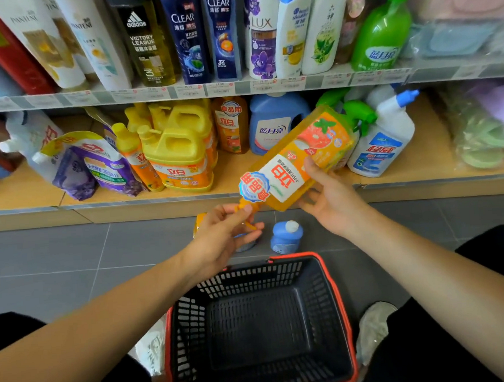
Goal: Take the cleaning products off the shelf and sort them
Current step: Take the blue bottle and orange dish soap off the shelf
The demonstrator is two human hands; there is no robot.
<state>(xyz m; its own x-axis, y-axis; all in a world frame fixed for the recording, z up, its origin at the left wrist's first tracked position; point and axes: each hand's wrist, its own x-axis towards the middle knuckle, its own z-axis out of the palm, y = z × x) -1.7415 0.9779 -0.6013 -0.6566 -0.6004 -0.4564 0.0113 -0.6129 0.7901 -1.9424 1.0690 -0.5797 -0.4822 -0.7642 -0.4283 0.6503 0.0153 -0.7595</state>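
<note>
Our left hand (227, 237) pinches the orange bottle (296, 158) by its neck, our right hand (332, 203) grips its body; a blue bottle (286, 236) stands on the floor (56, 264), most products crowd the shelf (429, 136).

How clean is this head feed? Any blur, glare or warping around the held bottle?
Head view: the orange detergent bottle is sharp at centre, label readable. Head view: wide-angle warping fans the upper-shelf bottles outward. Head view: the price tags and far side edges are smeared, and the green pump bottle shows mild glare.
</note>
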